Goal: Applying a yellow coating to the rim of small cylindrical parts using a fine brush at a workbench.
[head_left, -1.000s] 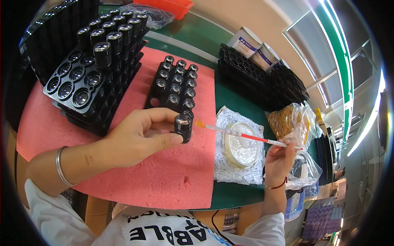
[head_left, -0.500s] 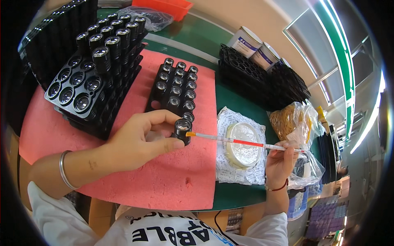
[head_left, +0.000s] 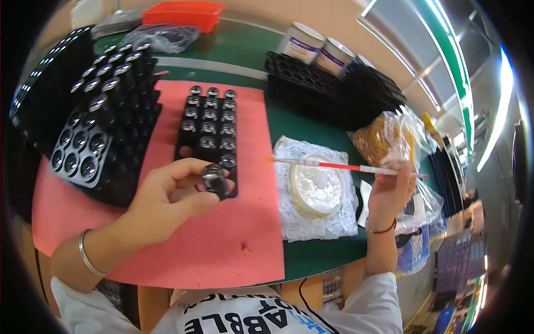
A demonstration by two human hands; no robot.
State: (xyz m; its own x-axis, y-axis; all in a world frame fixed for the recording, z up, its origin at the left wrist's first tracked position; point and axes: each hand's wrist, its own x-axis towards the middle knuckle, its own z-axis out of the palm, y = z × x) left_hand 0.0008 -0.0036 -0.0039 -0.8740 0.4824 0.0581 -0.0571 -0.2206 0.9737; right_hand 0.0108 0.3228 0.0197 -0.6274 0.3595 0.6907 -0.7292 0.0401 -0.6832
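My left hand (head_left: 167, 195) pinches a short black cylinder with a glassy, lens-like top (head_left: 213, 177) between thumb and fingers. It hovers over the near end of a black tray (head_left: 232, 181), where several similar lens-topped cylinders stand in rows. My right hand (head_left: 391, 192) grips a slim paintbrush (head_left: 340, 166) with a red and clear handle. The brush's orange tip points left, apart from the held cylinder. Below the brush lies a round, pale-rimmed dish (head_left: 296, 192) with a shiny surface, set on a crumpled white printed cloth or paper (head_left: 345, 225).
A pink foam mat (head_left: 222, 253) covers the left of the green table (head_left: 245, 47). Stacked black trays with more cylinders (head_left: 83, 147) stand at left. Behind are a red bin (head_left: 183, 15), black trays (head_left: 303, 78) and tins (head_left: 303, 43). Clear plastic bags (head_left: 389, 139) lie at right.
The brush tip has left the rim of the held cylinder and now sits clear to its right. My left hand has tilted the cylinder. The whole view has shifted somewhat.
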